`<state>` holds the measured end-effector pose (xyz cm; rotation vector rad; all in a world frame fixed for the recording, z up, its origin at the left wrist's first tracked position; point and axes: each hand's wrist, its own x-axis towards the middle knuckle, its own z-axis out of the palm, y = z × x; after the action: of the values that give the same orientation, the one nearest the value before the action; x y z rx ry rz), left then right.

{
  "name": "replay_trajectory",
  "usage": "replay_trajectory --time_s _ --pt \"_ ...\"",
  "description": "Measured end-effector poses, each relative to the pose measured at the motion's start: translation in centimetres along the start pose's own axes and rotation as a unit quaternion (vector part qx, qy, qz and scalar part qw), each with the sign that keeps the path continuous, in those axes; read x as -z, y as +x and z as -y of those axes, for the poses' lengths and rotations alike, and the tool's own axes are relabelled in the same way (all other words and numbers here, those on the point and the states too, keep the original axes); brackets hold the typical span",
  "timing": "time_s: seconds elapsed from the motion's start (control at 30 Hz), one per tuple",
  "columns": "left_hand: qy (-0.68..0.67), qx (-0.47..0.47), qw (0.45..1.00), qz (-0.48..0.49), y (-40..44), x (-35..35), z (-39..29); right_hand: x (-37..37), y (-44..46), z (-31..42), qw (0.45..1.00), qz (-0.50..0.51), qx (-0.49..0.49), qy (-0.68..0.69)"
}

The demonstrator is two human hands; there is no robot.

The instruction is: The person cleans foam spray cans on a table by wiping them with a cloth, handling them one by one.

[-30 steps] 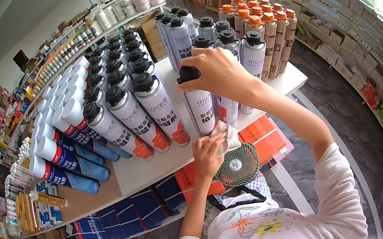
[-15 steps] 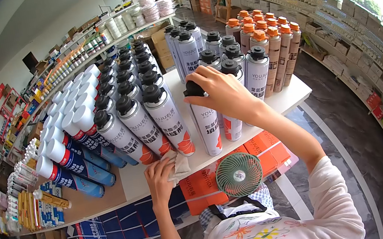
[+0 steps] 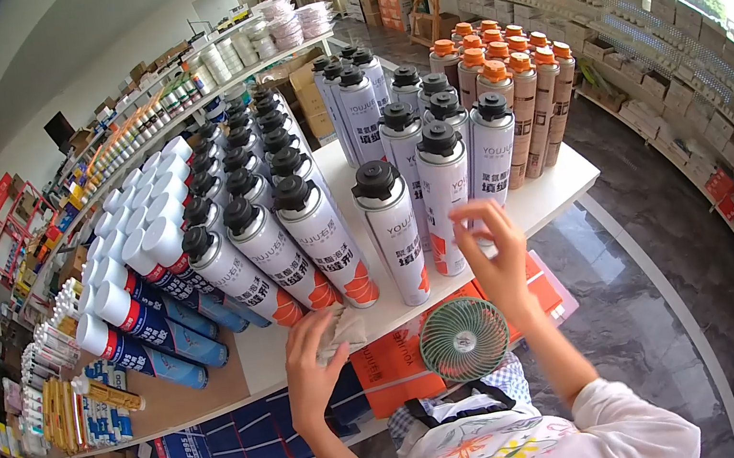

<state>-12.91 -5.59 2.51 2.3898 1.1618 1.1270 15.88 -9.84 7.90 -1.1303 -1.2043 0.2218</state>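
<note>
My left hand (image 3: 314, 374) is at the table's front edge, its fingers curled round a crumpled pale cloth (image 3: 342, 330). Just behind it stand white foam sealant cans with black caps, such as this front can (image 3: 329, 235). Another foam sealant can (image 3: 395, 234) stands upright by itself near the edge, between my two hands. My right hand (image 3: 500, 255) is in the air in front of a further foam can (image 3: 448, 201), fingers bent and apart, with nothing visible in them. I cannot tell whether its fingertips touch that can.
Orange-capped brown cans (image 3: 524, 96) stand at the table's right end. White-capped blue spray cans (image 3: 147, 334) fill the left. A green fan (image 3: 464, 339) is at my chest, above orange boxes (image 3: 389, 361) under the white table (image 3: 565, 191). Blue boxes (image 3: 229, 446) lie lower left.
My right hand has let go of the lone foam can's cap and moved down and to the right. That can remains standing. My left hand has shifted slightly, its thumb now showing.
</note>
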Motion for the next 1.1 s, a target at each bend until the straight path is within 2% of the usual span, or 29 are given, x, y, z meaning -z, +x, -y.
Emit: replay_trajectory --time_s 0.07,0.13,0.17,0.23,0.33,0.37,0.4,0.47,0.53,0.6,0.63,0.7,0.73,0.8,0.83,1.0,1.1 --pt "-0.040 -0.029 0.998 -0.032 1.1 -0.7 -1.4 -1.0 -3.8 -4.2 0.995 -0.020 -0.086 0.047" --pt "-0.089 0.005 0.993 -0.076 2.0 -2.5 -3.6 -1.9 -6.8 -8.2 0.983 0.043 -0.174 0.034" --pt "-0.161 0.056 0.982 -0.077 2.3 -4.4 -4.2 -2.3 -7.6 -9.1 0.982 0.072 -0.171 -0.012" --pt "-0.189 0.110 0.975 -0.040 1.6 -8.7 -3.6 -3.0 -9.0 -11.3 0.974 0.125 -0.174 -0.077" --pt "-0.214 0.163 0.963 -0.026 0.5 -14.9 -2.2 -3.6 -9.9 -13.0 0.971 0.127 -0.177 -0.101" --pt "-0.229 0.151 0.961 -0.042 0.2 -16.8 -1.2 -3.8 -10.2 -13.8 0.970 0.141 -0.184 -0.072" --pt "-0.150 0.087 0.983 -0.062 0.2 -17.1 -1.5 -4.0 -10.2 -14.1 0.971 0.137 -0.184 -0.069" --pt "-0.175 0.131 0.975 -0.030 0.0 -17.8 -1.5 -4.3 -10.3 -14.8 0.970 0.169 -0.158 -0.079" --pt "-0.159 0.127 0.979 -0.028 0.1 -17.5 -1.3 -5.0 -10.1 -15.6 0.970 0.164 -0.163 -0.076" --pt "-0.182 0.182 0.966 0.025 0.2 -17.0 -1.3 -5.3 -10.0 -16.0 0.967 0.160 -0.186 -0.075" --pt "-0.182 0.181 0.966 0.024 0.3 -17.0 -1.2 -5.5 -10.0 -16.1 0.968 0.152 -0.187 -0.076" --pt "-0.052 0.102 0.993 0.012 0.3 -17.0 -1.2 -5.9 -9.8 -16.5 0.969 0.150 -0.173 -0.090" --pt "-0.052 0.106 0.993 0.012 0.3 -17.1 -1.3 -6.0 -9.9 -16.7 0.970 0.148 -0.160 -0.104" --pt "-0.150 0.137 0.979 0.018 0.8 -17.3 -2.1 -6.4 -9.9 -16.4 0.974 0.129 -0.139 -0.125" --pt "-0.155 0.144 0.977 0.013 0.8 -17.7 -2.2 -6.7 -9.7 -16.2 0.977 0.107 -0.114 -0.145" --pt "-0.165 0.134 0.976 -0.039 1.4 -20.5 -0.8 -7.9 -8.9 -16.6 0.971 0.135 -0.137 -0.143" --pt "-0.235 0.129 0.961 -0.067 2.3 -21.1 0.2 -9.0 -8.5 -16.7 0.972 0.113 -0.110 -0.171"
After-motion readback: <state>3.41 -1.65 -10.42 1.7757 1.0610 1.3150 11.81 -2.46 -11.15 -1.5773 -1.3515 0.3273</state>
